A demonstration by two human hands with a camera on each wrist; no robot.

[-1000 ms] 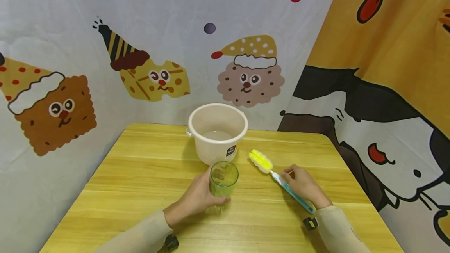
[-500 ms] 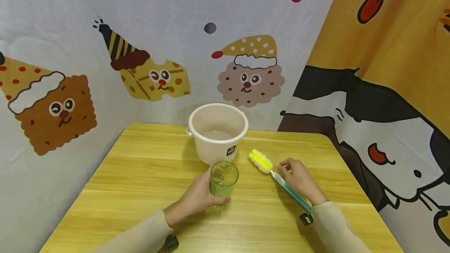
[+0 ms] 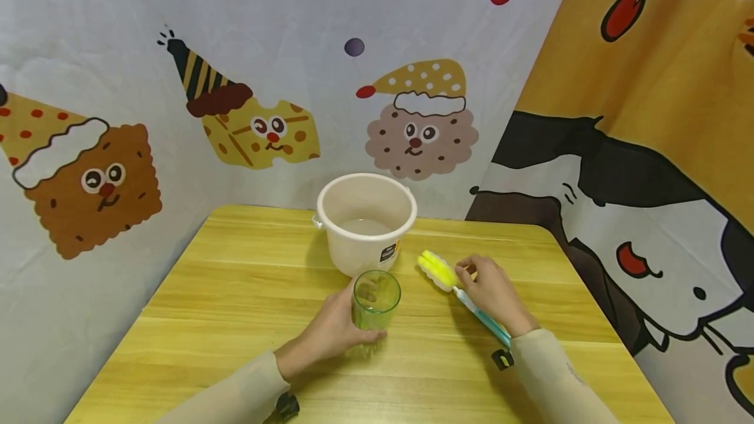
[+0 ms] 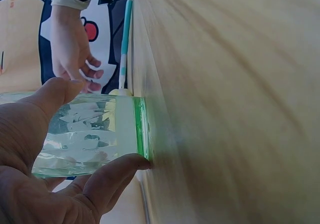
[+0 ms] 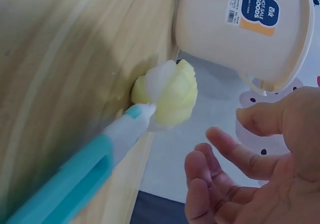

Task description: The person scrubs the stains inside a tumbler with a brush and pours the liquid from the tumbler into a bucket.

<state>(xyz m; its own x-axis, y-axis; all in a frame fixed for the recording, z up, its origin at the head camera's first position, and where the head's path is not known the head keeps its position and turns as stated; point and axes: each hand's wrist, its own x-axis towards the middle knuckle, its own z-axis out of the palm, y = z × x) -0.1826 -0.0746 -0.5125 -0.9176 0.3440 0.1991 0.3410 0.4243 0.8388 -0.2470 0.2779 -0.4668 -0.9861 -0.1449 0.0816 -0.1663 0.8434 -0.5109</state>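
Observation:
A clear green glass (image 3: pixel 377 300) stands upright on the table, and my left hand (image 3: pixel 326 326) grips it from the left side. In the left wrist view, thumb and fingers wrap the glass (image 4: pixel 90 134), its green-edged base against the tabletop. To the right lies a bottle brush with a yellow-and-white sponge head (image 3: pixel 437 271) and a teal handle (image 3: pixel 480 316). My right hand (image 3: pixel 495 293) hovers just over the brush, near where head meets handle. Seen from the right wrist, its fingers (image 5: pixel 250 159) are loosely bent, holding nothing, apart from the brush.
Behind the glass stands a cream bucket (image 3: pixel 347 247), its label facing front right. The wooden table (image 3: pixel 235 306) backs onto a cartoon-printed cloth (image 3: pixel 283 12), which also runs along both sides.
My right hand has shifted forward and left along the brush toward its sponge head. The brush stays where it lay, and the left hand keeps its hold on the glass.

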